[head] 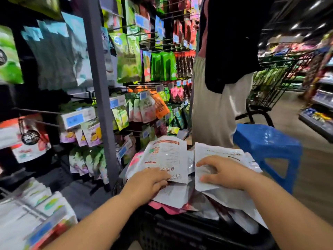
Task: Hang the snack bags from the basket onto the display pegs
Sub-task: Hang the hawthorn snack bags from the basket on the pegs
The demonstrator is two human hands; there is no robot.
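hands, left (150,184) and right (225,173), on white snack bags (167,154) in black basket (180,233)

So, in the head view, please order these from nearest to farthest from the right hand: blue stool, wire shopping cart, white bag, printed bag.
1. White bag, gripped by the right hand itself.
2. Printed bag, just left, held by the left hand.
3. Blue stool, on the floor to the right.
4. Wire shopping cart, far back right, beyond the stool.

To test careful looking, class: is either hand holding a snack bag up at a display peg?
No, the left hand and the right hand both grip white snack bags low over the black basket.
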